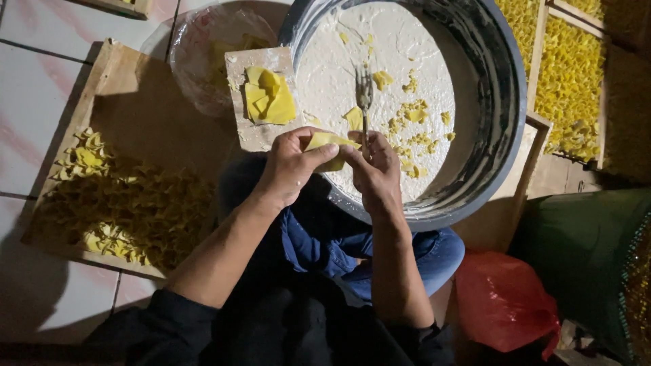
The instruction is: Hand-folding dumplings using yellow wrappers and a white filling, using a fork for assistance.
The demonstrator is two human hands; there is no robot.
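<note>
Holding 1 yellow dough sheet (327,146) between them, both hands work over the near rim of the large grey basin (505,102). The left hand (288,169) is partly closed, thumb laid along the sheet's top edge and fingers curled beneath. The right hand (375,173) is closed round the sheet's other end and also pinches the handle of a fork (364,95), whose tines lie out over the white paste (339,74) coating the basin floor.

Risks noted:
1. The right hand carries 2 items at once. A slackened pinch would likely drop the fork into the paste or let the sheet tear.
2. The sheet hangs over the basin rim; if released it would probably fall among the yellow scraps (413,125) already stuck in the paste.
3. The small board (254,132) with its stack of yellow sheets (269,98) overlaps the basin's rim just beside the left wrist. A careless elbow movement could tip it.
4. Lighting is dim, so whether the sheet is already folded cannot be confirmed.

Finished folded pieces (129,210) lie heaped on the wooden tray (135,102) to the left, apart from the hands.
</note>
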